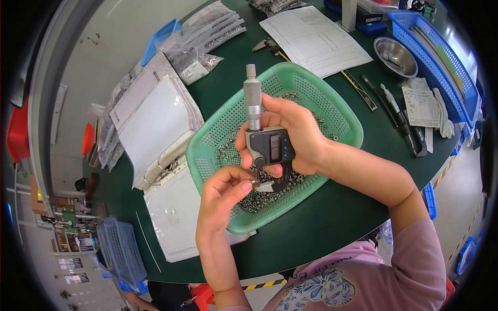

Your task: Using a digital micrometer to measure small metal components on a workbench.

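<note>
My right hand (pixel 301 132) is wrapped round a digital micrometer (pixel 264 145), with the thumb up along its silver barrel and the dark frame hanging below. Close to the micrometer's measuring gap, my left hand (pixel 223 194) pinches a small metal nut-like part (pixel 253 182) between thumb and fingertips. Whether that part touches the measuring faces cannot be made out. Both hands are above a green perforated plastic basket (pixel 332 111), whose bottom is covered with many loose small metal parts (pixel 254 201) of a similar look.
An open ring binder (pixel 155 129) lies left of the basket, bags of metal parts (pixel 207 31) behind it. Printed sheets (pixel 316 41) and a caliper (pixel 270 46) lie at the back. To the right are a steel bowl (pixel 396 56), pen-like tools (pixel 389 103) and a blue basket (pixel 436 67).
</note>
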Available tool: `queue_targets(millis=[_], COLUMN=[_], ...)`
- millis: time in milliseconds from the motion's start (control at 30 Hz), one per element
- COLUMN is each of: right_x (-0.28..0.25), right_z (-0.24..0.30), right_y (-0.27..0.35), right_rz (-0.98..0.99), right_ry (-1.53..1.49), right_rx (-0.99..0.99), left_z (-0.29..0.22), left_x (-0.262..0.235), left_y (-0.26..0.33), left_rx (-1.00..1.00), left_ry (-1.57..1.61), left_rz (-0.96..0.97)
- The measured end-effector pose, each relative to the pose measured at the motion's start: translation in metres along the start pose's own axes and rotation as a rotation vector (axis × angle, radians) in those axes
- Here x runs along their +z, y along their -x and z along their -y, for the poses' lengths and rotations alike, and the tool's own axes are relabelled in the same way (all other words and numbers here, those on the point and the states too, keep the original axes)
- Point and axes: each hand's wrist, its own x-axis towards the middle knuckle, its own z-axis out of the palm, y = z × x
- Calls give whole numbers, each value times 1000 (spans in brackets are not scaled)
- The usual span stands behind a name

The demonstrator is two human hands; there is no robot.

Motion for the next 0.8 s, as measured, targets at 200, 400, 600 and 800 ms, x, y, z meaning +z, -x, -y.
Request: queue_targets(millis=[200,400,600,800], right_x=[1,2,3,3], right_z=[0,1,0,1], right_y=[0,1,1,1], right_rz=[20,21,21,-11], right_ry=[8,5,18,32], right_rx=[36,58,44,28], left_z=[3,4,9,4], left_x=[-1,-1,-2,2], left_y=[0,1,0,1], left_rx=[16,-11,-7,-15], left_ry=[11,-16,-24,-21], left_rz=[46,55,65,31])
